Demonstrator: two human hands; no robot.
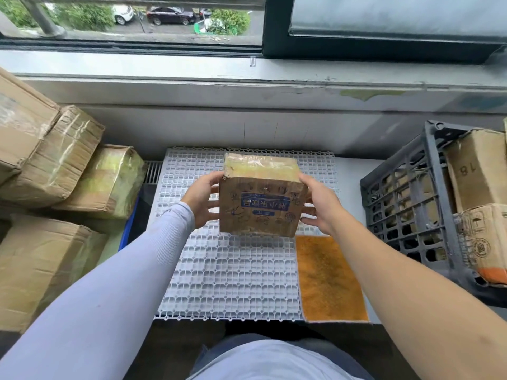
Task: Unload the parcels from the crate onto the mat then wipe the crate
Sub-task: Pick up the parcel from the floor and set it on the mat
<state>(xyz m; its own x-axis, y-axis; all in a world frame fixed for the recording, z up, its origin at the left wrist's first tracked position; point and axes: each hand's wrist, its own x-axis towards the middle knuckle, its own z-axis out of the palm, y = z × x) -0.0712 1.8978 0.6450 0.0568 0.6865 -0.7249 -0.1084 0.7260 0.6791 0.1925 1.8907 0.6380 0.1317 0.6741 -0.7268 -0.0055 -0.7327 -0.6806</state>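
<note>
The taped parcel hangs above the white mat's far half, clasped between the left hand and right hand on opposite sides. The crate, holding more parcels, stands at the mat's right edge, nearer the right hand.

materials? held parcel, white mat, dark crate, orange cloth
Brown printed parcel: corrugated cardboard, likely; glossy clear tape wraps its top. White grid mat: moulded plastic, semi-translucent, with interlocking edge tabs. Dark grey lattice crate: rigid moulded plastic, scuffed matte. Orange rectangular cloth: fuzzy nap, probably microfibre, with darker soiling.
</note>
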